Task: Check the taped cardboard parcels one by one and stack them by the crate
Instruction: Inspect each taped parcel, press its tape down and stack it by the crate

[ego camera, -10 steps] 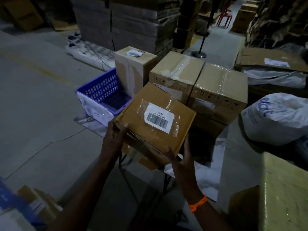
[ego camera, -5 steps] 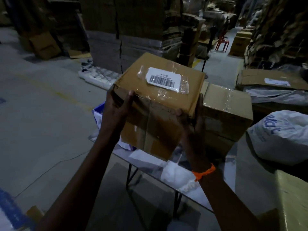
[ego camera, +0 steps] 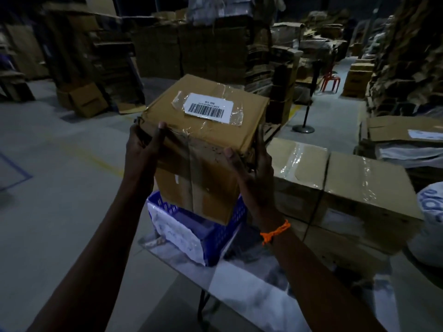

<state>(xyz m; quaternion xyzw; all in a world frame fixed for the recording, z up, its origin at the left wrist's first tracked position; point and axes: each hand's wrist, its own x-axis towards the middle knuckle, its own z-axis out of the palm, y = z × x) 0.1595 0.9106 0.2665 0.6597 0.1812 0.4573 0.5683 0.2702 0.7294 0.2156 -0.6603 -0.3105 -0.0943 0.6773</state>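
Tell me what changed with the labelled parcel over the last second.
The labelled parcel was lifted from table height to above the blue crate, label face tipping away. The left hand and right hand still grip its sides. Crate and the stacked parcels stayed put.
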